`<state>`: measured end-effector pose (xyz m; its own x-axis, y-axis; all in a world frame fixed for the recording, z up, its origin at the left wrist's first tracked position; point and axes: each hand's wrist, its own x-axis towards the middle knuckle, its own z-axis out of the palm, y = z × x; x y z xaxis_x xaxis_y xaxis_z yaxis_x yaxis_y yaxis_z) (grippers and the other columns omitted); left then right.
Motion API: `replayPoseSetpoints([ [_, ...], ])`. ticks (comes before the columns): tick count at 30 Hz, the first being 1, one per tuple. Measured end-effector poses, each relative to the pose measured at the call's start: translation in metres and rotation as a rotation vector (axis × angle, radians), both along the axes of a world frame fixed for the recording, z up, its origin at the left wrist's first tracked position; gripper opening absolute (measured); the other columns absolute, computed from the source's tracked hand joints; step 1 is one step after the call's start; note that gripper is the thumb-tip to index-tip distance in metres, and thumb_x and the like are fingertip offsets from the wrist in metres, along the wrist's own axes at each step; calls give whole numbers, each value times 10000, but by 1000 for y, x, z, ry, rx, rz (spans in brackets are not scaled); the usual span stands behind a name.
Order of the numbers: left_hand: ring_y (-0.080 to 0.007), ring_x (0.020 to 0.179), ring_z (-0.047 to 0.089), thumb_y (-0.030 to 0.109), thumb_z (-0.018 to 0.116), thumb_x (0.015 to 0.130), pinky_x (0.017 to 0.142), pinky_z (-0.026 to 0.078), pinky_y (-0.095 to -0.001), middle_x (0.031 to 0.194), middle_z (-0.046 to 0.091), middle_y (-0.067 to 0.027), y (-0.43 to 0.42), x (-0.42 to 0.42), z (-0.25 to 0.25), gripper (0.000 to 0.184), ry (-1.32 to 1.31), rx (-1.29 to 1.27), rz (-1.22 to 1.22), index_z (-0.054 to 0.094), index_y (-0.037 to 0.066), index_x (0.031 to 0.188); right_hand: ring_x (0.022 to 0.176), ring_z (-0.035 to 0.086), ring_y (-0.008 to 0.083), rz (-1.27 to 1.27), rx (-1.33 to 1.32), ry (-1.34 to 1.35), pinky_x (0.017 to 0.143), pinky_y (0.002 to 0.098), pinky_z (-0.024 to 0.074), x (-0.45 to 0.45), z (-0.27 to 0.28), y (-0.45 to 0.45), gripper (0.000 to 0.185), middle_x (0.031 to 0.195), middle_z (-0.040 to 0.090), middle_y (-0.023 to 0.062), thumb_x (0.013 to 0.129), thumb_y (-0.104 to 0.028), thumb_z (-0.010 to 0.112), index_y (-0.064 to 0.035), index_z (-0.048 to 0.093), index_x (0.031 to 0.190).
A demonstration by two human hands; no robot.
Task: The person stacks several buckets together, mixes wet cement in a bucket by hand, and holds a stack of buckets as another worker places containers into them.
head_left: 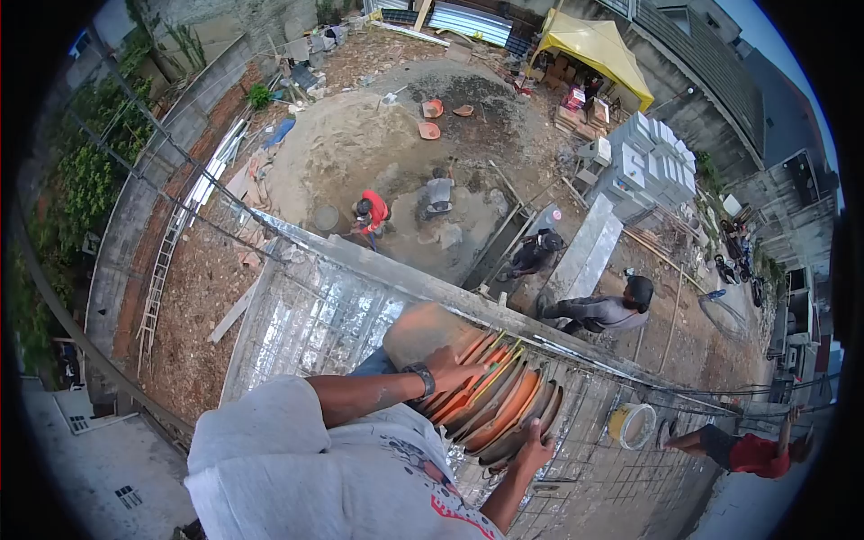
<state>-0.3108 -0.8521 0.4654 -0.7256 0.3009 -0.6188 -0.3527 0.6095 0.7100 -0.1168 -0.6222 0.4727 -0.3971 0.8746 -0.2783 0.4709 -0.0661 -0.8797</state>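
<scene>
At five o'clock we have curved, nested basins (pixel 509 405), orange and caked grey. Our left hand (pixel 452 369) lies on the rims, its grip unclear to us; our right hand (pixel 534 448) grasps their edge. Red lettering on our grey shirt (pixel 306 477), at six o'clock, is unreadable.

Gry wall (pixel 120 243) bounds daylit dirt yd (pixel 200 292) on L.
</scene>
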Motion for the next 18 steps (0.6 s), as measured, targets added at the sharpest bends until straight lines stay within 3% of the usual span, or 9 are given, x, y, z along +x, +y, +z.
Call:
replayPoseSetpoints([
  [1,-196,501,465,759,742,769,509,339,-441,523,459,-50,2,1,-1,781,-9,22,-3,512,47,547,857,627,204,-16,10,-12,778,379,546,3,0,0,388,1020,692,129,912,-247,838,52,642,1064],
  [4,-205,515,484,751,745,770,522,356,-429,549,481,-49,14,19,-20,770,65,52,83,545,29,590,869,632,209,-45,-54,-29,791,386,548,17,6,-4,433,1035,693,139,915,-267,838,73,637,1092],
  [10,-240,598,555,742,741,772,578,403,-421,650,582,-89,12,14,-16,766,-80,-75,-65,680,-21,782,885,628,222,-106,-59,-4,794,385,542,22,11,-19,441,1043,693,152,926,-268,826,95,643,1096],
  [13,-261,654,613,732,738,774,614,439,-426,689,640,-129,9,5,-9,787,-94,-130,-120,728,-45,895,903,625,230,-18,78,16,819,389,540,32,-12,-15,458,1058,692,170,921,-247,824,117,641,1130],
  [14,-280,686,667,741,745,757,636,472,-431,706,683,-166,10,11,-41,824,-47,-85,-65,751,-62,941,906,614,225,0,79,-100,832,392,533,32,-11,-15,471,1064,688,173,912,-226,823,128,638,1161],
  [18,-289,726,701,740,744,757,660,496,-431,754,717,-198,-7,-8,-38,845,-115,-33,-86,764,-66,1009,833,599,215,-67,49,-53,742,375,533,-20,40,-53,415,1016,661,156,902,-180,817,117,603,1097],
])
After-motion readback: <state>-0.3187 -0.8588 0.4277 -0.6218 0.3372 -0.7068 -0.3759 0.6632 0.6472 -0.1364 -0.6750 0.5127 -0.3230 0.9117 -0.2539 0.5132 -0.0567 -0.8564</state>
